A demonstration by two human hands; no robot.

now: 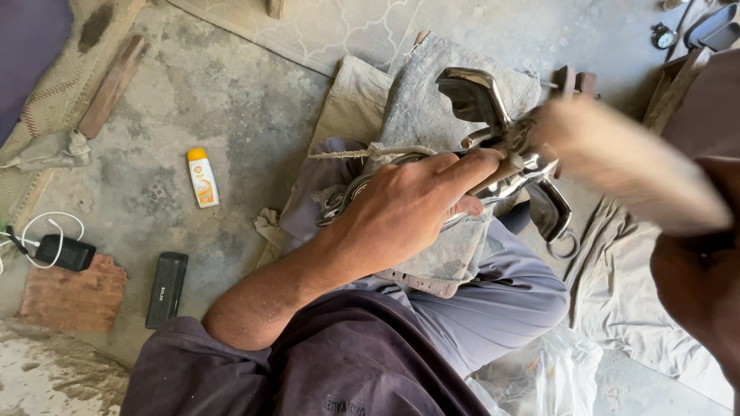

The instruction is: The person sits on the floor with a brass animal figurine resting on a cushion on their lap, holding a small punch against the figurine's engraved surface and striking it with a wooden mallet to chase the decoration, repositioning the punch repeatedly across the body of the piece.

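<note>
Hands: as you sit on the floor, your left hand [412,204] clamps the metal piece [493,146] over your lap; your right hand [617,162] — blurred — grip unclear
Floor: bottle [203,177] well apart

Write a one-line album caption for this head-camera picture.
Seated on the floor, a person steadies a shiny metal piece with the left hand while the blurred right hand works at it.

Bare, stained concrete floor [223,100] in daylight. Left of it lies a woven mat [54,96] with a wooden plank [112,85] at its edge; above it a pale patterned rug [331,31]; below-left, a red brick [73,293]
</note>
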